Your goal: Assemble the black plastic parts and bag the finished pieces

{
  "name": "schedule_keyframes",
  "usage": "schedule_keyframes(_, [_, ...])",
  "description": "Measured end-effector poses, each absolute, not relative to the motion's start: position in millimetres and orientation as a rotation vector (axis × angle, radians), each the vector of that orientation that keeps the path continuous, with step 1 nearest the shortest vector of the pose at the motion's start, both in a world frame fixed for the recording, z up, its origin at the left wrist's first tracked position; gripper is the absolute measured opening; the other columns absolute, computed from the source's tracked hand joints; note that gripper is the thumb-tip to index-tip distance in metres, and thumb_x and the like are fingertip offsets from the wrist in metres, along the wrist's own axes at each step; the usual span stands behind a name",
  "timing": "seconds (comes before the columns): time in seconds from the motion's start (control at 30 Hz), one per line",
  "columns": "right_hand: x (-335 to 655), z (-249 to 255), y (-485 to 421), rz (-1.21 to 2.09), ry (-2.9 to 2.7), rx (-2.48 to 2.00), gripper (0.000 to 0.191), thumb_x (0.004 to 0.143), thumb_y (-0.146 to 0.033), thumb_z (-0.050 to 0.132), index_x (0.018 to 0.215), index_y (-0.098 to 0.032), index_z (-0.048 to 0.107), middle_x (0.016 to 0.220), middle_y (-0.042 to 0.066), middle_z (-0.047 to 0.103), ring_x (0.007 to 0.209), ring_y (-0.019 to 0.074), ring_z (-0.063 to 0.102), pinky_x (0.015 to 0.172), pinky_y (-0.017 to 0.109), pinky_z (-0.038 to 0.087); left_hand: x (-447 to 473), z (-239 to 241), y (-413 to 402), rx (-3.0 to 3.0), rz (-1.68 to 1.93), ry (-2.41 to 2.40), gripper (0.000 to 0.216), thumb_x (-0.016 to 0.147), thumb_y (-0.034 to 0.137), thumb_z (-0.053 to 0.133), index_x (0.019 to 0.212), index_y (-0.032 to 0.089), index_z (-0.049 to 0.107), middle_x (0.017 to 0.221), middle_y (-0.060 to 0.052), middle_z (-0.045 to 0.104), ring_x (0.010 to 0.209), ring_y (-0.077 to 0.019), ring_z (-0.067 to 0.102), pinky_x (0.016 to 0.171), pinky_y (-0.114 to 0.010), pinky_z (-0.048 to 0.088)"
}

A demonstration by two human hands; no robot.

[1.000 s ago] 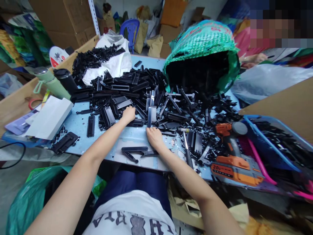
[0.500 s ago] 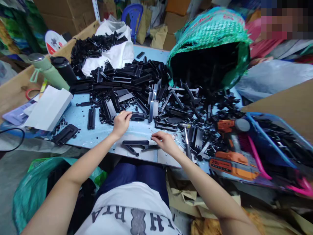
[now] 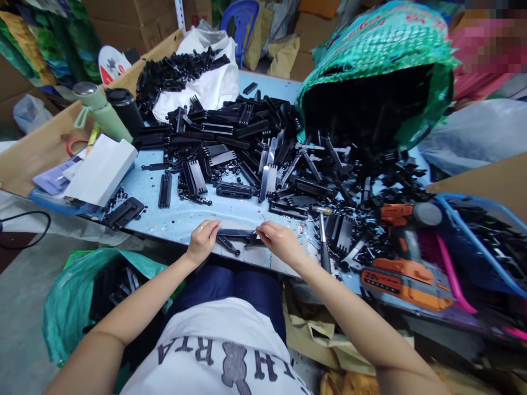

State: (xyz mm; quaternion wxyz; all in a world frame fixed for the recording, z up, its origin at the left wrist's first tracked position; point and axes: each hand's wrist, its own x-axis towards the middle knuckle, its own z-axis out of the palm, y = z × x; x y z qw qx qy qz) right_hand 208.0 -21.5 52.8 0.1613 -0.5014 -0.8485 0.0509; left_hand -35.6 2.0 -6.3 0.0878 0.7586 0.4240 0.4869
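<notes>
A dark flat plastic bar [image 3: 236, 233] lies at the near edge of the table, with a thinner black arm [image 3: 229, 245] angled out below it. My left hand [image 3: 205, 240], a ring on one finger, is closed in a pinch at the bar's left end; whatever its fingertips hold is hidden. At the right end, my right hand [image 3: 278, 240] pinches a small thin pin, mostly covered by thumb and forefinger. Just beyond the hands lie a black slotted part [image 3: 234, 190] and a big heap of black plastic parts [image 3: 230, 131].
To the right are a hammer [image 3: 323, 241], an orange cordless drill [image 3: 405, 282] and a blue bin [image 3: 486, 241] of black parts. A green woven sack [image 3: 379, 49] lies open behind. Bottles [image 3: 105, 112] and a white box [image 3: 101, 170] stand left; a green bag [image 3: 66, 307] hangs below the edge.
My left hand has come down from the heap's near edge to the bar's left end. My right hand stays at the right end. The view has shifted slightly left.
</notes>
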Motion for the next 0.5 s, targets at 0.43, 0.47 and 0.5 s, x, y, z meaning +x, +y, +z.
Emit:
schedule_keyframes(0.43, [214,51,-16,0.166,-2.459,-1.331,0.017,0.089,-0.019,0.047,0.087,-0.017,0.064,0.085,0.006,0.065,0.073,0.0147,0.062,0.063,0.023,0.047,-49,-10,-4,2.715,1.064,1.303,0.020,0.087,0.020,0.051,0.103,0.021,0.063,0.101,-0.006,0.069,0.110,-0.0234,0.057,0.093,-0.044,0.038])
schedule_keyframes(0.47, [214,51,-17,0.175,-2.455,-1.321,0.017,0.089,-0.019,0.047,0.088,-0.016,0.064,0.085,0.006,0.065,0.073,0.0146,0.062,0.064,0.023,0.047,-44,-6,-6,2.734,1.026,1.320,0.022,0.087,0.022,0.051,0.106,0.022,0.062,0.105,-0.007,0.068,0.113,-0.0245,0.055,0.097,-0.047,0.034])
schedule_keyframes(0.5, [215,51,-17,0.181,-2.456,-1.306,0.017,0.089,-0.019,0.047,0.088,-0.016,0.064,0.085,0.007,0.065,0.073,0.0145,0.062,0.064,0.023,0.047,-38,-2,-8,2.756,0.983,1.309,0.024,0.087,0.024,0.050,0.109,0.021,0.061,0.110,-0.007,0.066,0.116,-0.0253,0.052,0.100,-0.048,0.031])
